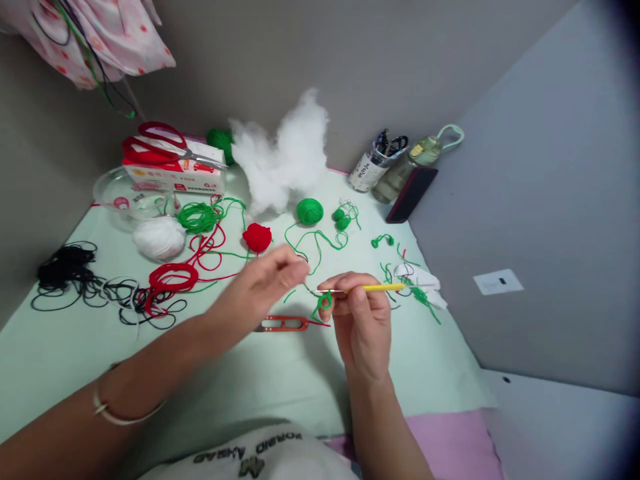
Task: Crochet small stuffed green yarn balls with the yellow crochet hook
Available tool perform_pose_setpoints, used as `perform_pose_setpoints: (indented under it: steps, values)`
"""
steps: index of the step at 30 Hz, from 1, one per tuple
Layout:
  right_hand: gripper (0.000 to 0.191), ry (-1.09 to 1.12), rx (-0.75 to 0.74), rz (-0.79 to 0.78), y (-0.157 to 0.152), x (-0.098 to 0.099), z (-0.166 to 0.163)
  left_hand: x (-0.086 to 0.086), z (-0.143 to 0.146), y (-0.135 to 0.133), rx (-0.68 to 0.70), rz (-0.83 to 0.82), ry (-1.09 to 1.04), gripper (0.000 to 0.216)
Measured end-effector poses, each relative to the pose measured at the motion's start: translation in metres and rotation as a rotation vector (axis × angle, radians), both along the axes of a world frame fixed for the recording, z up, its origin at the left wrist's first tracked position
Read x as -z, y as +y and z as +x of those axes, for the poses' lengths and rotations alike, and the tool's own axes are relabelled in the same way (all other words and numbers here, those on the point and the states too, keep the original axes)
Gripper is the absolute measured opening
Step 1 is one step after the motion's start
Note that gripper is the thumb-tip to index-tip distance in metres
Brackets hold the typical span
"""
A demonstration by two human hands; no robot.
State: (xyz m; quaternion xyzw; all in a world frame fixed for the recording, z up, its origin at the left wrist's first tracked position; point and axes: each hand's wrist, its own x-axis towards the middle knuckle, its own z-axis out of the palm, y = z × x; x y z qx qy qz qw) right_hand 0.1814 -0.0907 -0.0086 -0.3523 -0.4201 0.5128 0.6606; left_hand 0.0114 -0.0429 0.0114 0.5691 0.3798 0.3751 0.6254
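My right hand (364, 320) is closed around a crochet hook with a yellow handle (383, 288); its thin metal tip points left. A small ring of green yarn (325, 301) hangs at the tip, by my right fingertips. To its left, my left hand (270, 280) is raised and slightly blurred, thumb and fingers pinched together. A green strand runs from near those fingers to the hook; the pinch point itself is partly hidden. Orange thread snips (285, 324) lie on the table just below my hands. Behind them sits a ball of green yarn (310, 211) with loose strands.
A red yarn ball (257, 237), white yarn ball (159, 238) and tangled black yarn (65, 265) lie left. White stuffing (280, 153) stands at the back. Red-handled scissors (160, 148) rest on a box (175, 179). A bottle (425, 157), pen cup (370, 170) and phone (411, 195) stand back right.
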Motion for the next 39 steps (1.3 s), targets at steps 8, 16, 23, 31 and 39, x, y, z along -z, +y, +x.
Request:
perform_pose_setpoints:
  steps: [8, 16, 23, 31, 39]
  values:
    - [0.016, -0.039, 0.083, 0.008, 0.005, 0.006, 0.003, -0.028, -0.011, 0.018, -0.244, -0.461, -0.76, 0.033]
    - [0.015, -0.046, 0.057, 0.027, 0.005, 0.008, 0.002, -0.02, 0.002, 0.019, -0.309, -0.101, -0.548, 0.053]
    - [0.019, -0.141, 0.148, 0.013, 0.006, 0.011, 0.002, 0.021, 0.003, 0.008, -0.055, 0.387, 0.175, 0.025]
    - [0.017, -0.292, 0.222, 0.073, 0.005, 0.015, -0.004, 0.023, 0.011, -0.002, -0.035, -0.282, -0.165, 0.04]
    - [0.013, -0.333, 0.185, 0.036, 0.007, 0.02, -0.005, 0.026, 0.011, -0.004, -0.033, -0.315, -0.243, 0.045]
